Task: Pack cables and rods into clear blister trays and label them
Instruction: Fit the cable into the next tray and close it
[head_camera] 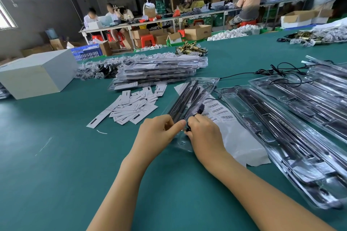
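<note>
Your left hand (159, 131) and right hand (202, 133) both pinch the near end of a clear tray (189, 103) holding dark rods (180, 105) and a cable (200, 108), tilted up off the green worktop (75, 155). Barcode labels (219, 110) lie just beyond it, cards (131, 107) to its left, filled trays (161, 71) stacked behind, open trays (281, 133) at right.

counter (56, 155): teal green, plain
blister tray (189, 99): clear, with black rods showing through
paper cards (131, 107): white with black bars
barcode labels (218, 109): white with black stripes
box (35, 75): white, cream on its near side
crate (87, 53): blue
stools (147, 40): red
latch hardware (191, 48): shiny brass gold
cable (281, 71): black
</note>
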The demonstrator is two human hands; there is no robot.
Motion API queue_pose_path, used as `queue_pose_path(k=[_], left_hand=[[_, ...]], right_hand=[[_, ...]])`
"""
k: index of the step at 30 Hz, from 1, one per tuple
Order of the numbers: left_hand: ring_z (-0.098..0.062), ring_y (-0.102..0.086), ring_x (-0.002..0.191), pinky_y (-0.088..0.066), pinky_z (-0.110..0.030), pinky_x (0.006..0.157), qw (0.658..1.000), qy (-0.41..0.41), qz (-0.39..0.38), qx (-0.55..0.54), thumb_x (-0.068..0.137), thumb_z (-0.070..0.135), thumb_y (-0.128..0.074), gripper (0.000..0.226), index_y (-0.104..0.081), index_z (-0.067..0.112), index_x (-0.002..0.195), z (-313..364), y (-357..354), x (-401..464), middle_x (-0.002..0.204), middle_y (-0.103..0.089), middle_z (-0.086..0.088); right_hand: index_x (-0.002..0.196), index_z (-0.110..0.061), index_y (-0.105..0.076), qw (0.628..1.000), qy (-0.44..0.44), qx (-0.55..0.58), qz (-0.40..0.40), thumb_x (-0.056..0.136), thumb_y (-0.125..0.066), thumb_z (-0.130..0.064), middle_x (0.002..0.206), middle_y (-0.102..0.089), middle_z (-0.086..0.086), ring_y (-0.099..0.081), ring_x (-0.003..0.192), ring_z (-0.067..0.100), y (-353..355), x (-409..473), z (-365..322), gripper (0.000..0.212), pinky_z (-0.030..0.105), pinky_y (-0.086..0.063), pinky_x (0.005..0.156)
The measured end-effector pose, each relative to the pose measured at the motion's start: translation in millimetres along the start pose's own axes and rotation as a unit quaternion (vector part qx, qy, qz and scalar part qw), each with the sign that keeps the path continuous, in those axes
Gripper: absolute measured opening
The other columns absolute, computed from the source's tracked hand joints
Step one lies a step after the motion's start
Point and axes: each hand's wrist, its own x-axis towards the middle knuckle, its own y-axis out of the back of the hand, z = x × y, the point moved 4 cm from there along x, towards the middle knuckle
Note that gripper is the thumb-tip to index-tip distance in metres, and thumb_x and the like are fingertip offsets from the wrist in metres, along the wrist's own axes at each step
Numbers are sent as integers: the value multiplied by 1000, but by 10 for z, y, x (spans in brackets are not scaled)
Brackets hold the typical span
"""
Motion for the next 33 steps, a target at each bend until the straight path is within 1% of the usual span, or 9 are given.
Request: queue_pose_path(k=[2, 4, 9, 17, 21, 25, 29, 31, 33], left_hand=[[-26, -59, 62, -54, -47, 69, 1000, -5, 2, 10, 85, 47, -65, 44, -54, 12, 61, -3, -3, 0, 51, -54, 0], [-21, -58, 60, -51, -42, 65, 999, -18, 3, 34, 84, 50, -65, 45, -53, 15, 60, 7, -13, -5, 52, -57, 0], [-5, -48, 54, -31, -20, 52, 997, -33, 4, 77, 75, 63, -59, 47, -54, 20, 57, 9, -36, -20, 48, -52, 11], [-2, -51, 58, -31, -16, 52, 995, -36, -2, 92, 71, 70, -55, 50, -56, 23, 57, -6, -57, -27, 53, -54, 21], [1, -53, 59, -30, -13, 53, 994, -38, -4, 103, 68, 74, -51, 50, -57, 25, 60, 20, -67, -37, 51, -55, 19], [0, -59, 66, -35, -16, 60, 992, -36, -14, 121, 73, 70, -55, 43, -62, 27, 69, 18, -83, -41, 62, -64, 15], [-1, -60, 68, -41, -20, 65, 990, -40, -20, 137, 75, 66, -60, 39, -65, 27, 73, 29, -74, -47, 65, -66, 13], [-3, -62, 73, -43, -21, 70, 987, -55, -25, 151, 75, 68, -57, 39, -66, 31, 85, 58, -91, -60, 73, -69, 13], [-6, -62, 75, -41, -22, 70, 980, -81, -25, 180, 79, 67, -54, 38, -65, 39, 102, 97, -118, -75, 76, -70, 11]], right_hand=[[90, -11, -57, 999, 5, -18, -31, 87, -63, -12, 96, -59, 4, -53, 93, 24, -29, 6, 19, 7, 30, -37, 70], [94, -11, -59, 999, 3, -9, -50, 90, -59, -14, 100, -58, 5, -51, 98, 23, -43, 3, 18, 4, 31, -38, 74], [97, -9, -65, 998, -17, -8, -56, 93, -55, -15, 99, -57, 5, -48, 102, 21, -61, -3, 20, 12, 26, -31, 69], [96, -12, -69, 998, -15, 1, -65, 95, -51, -25, 97, -61, 3, -46, 101, 19, -12, -7, 37, 22, 24, -25, 67], [101, -16, -68, 996, -21, -3, -91, 93, -46, -16, 103, -62, 1, -56, 97, 23, 34, -10, 71, 23, 30, -37, 72], [99, -21, -67, 992, -40, 51, -106, 90, -51, -15, 108, -62, -4, -56, 102, 20, 86, 29, 157, 19, 29, -41, 79], [89, -14, -62, 982, -110, 135, -75, 83, -67, -14, 104, -55, -3, -58, 90, 16, 83, 79, 243, 7, 27, -46, 79], [84, -12, -60, 965, -151, 202, -64, 77, -76, -14, 99, -50, -3, -60, 84, 14, 78, 101, 312, 18, 22, -48, 77], [81, -8, -63, 963, -152, 216, -57, 74, -78, -11, 95, -48, -3, -59, 82, 14, 76, 111, 327, 17, 20, -47, 74]])
